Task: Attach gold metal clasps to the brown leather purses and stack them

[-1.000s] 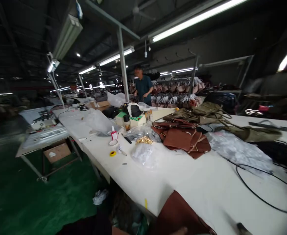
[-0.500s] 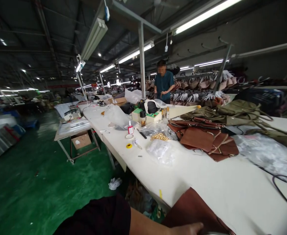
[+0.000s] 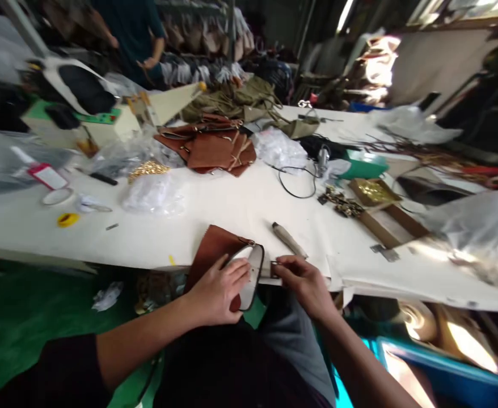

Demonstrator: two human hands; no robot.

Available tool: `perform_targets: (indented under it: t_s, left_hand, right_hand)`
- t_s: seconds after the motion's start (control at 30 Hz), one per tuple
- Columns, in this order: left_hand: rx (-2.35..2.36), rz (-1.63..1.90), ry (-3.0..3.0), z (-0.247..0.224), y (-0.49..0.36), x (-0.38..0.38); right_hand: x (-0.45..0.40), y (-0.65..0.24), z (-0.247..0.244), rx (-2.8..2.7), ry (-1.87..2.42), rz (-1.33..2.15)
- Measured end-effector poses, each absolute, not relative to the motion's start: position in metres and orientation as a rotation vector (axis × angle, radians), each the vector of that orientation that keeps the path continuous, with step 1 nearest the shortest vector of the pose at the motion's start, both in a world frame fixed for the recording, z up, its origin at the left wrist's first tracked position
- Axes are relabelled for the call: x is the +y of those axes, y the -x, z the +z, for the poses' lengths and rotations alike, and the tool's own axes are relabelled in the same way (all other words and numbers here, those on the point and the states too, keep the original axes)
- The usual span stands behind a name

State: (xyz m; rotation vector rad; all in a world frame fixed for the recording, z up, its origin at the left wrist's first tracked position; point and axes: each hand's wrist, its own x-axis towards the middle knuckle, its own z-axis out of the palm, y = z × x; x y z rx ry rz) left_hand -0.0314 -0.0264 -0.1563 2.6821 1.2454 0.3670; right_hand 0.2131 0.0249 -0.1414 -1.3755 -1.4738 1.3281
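A brown leather bag piece [image 3: 215,246] hangs over the table's front edge. My left hand [image 3: 226,286] grips it, fingers lying over its pale lining [image 3: 252,269], which has a dark curved rim and tiny dark marks. Just to the right, my right hand [image 3: 304,280] pinches a small dark piece [image 3: 273,269], perhaps metal; blur hides its exact kind. On the table beyond that hand lies a tool with a pale, tapered handle [image 3: 289,239].
Brown leather bags [image 3: 215,150] lie farther back, beside gold-coloured hardware [image 3: 149,169] and clear plastic bags. At right are cardboard boxes [image 3: 393,224] and dark metal fittings [image 3: 341,204]. Yellow tape [image 3: 67,220] lies at left. A person [image 3: 130,39] stands across the table.
My view has swung right and down, bringing both hands and the right part of the table into sight. The left hand still has the brown bag piece.
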Motion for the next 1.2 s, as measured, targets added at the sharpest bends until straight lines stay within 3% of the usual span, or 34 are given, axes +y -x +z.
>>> perform_targets:
  t_s: [0.23, 0.53, 0.8, 1.03, 1.2]
  left_hand:
    - [1.2, 0.343, -2.683, -0.16, 0.033, -0.026]
    - [1.16, 0.475, -2.636, -0.163, 0.037, -0.024]
    - [1.114, 0.373, -2.655, -0.157, 0.039, -0.023]
    - [1.1, 0.354, -2.673, -0.159, 0.04, -0.023]
    - [1.111, 0.327, -2.674, -0.159, 0.038, -0.024]
  right_hand:
    - [0.012, -0.18, -0.17, -1.361, 1.403, 1.512]
    - [0.012, -0.18, -0.171, -1.547, 1.552, 1.3]
    - [0.012, -0.172, -0.166, -1.621, 1.565, 1.194]
    - [0.015, -0.175, -0.168, -1.837, 1.65, 0.906]
    - [0.015, -0.179, -0.168, -1.929, 1.682, 0.933]
